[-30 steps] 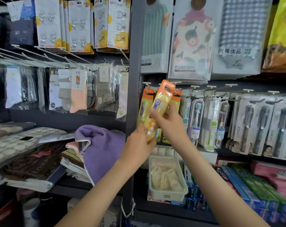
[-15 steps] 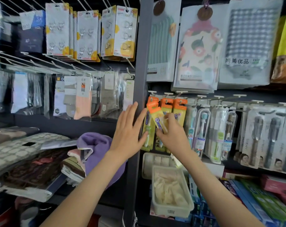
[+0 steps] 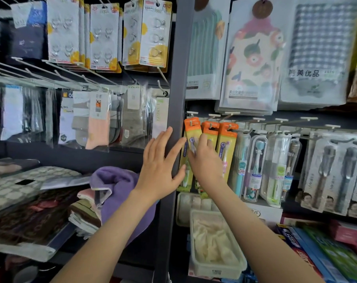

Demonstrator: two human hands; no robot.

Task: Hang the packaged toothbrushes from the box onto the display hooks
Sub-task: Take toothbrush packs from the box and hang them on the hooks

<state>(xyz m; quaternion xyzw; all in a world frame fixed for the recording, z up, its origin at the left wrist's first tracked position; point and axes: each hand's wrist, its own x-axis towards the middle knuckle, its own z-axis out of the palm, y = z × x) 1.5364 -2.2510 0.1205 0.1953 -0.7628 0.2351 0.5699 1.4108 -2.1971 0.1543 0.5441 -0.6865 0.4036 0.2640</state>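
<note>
Three orange-topped toothbrush packs (image 3: 227,144) hang side by side on hooks (image 3: 214,115) at the centre of the frame, just right of a grey post (image 3: 178,99). The right hand (image 3: 206,166) pinches the leftmost pack (image 3: 191,129) with curled fingers. The left hand (image 3: 159,170) lies spread, fingers straight, against the post.

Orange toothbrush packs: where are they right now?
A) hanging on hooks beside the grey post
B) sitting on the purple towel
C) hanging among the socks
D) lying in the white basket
A: the orange toothbrush packs hang from hooks just right of the grey post, with the right hand on them.
</note>
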